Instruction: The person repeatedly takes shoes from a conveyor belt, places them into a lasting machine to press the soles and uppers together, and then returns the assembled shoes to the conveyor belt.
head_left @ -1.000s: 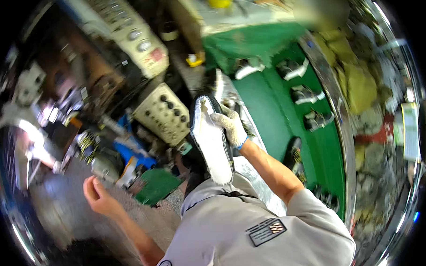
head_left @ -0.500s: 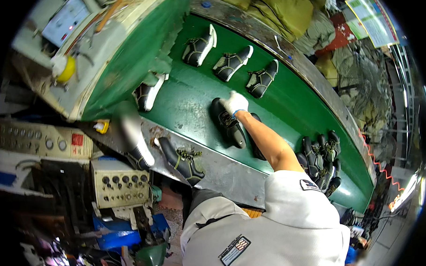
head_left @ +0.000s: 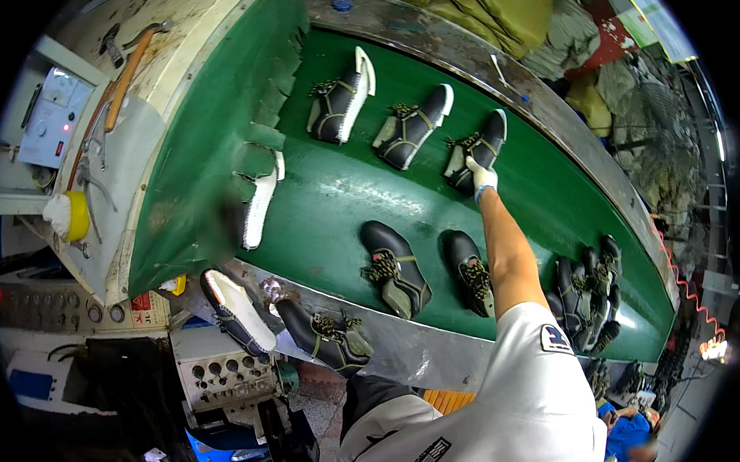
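Observation:
My right hand, in a pale glove, grips the near end of a black shoe upper at the right of the far row, its fingers partly hidden. To its left are two more black uppers, the middle one and the left one, both showing white edging. Below my right forearm a black shoe with yellow-flecked laces rests on the green belt. Another laced shoe lies left of it. My left hand is out of view.
An upper with a white underside lies near a blurred patch. A white-bottomed shoe and a laced shoe lie along the metal ledge. Several shoes cluster at right. A hammer lies on the left housing.
My right hand has let go of the laced shoe in the near row and reached the far row's rightmost upper. The view has shifted, and the white-bottomed shoe on the ledge shows more fully.

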A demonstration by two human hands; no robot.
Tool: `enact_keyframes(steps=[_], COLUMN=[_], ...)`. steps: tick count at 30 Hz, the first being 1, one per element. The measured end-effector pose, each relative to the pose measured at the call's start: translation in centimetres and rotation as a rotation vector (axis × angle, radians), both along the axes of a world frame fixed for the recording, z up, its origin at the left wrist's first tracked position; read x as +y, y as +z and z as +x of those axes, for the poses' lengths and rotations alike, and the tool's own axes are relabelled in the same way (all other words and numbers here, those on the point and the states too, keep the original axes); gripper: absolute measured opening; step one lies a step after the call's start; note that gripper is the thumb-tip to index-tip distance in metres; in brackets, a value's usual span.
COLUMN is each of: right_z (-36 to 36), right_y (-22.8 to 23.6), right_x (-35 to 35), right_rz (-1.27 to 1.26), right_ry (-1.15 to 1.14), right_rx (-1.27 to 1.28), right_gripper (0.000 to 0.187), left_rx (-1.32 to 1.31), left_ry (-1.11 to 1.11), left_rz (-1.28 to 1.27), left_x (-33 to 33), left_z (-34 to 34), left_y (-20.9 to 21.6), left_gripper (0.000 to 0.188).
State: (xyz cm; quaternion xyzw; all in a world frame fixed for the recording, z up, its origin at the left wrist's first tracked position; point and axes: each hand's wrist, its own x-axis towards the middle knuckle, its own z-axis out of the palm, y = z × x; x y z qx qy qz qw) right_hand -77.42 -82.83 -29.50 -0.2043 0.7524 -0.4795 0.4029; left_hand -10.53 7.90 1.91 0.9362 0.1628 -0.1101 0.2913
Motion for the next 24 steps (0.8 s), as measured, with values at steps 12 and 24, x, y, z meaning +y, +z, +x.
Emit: enact_keyframes(steps=[12, 24], right_z=[16.5, 45.3], right_y=[18.0, 28.8], right_x=[22.7, 42.6], right_rz=[-0.203, 0.224], right_ry=[0.323, 1.363], right_rx=[-1.368, -1.434], right_gripper=[0.061, 0.057], left_rx=[-0.124, 0.348], left_ry=[-0.692, -0.658], left_rz=[-0.099, -1.136], left_x=[-26.7, -33.9], left_z=[2.8, -0.5], left_y=[2.5, 7.3], left_gripper=[0.026, 0.040])
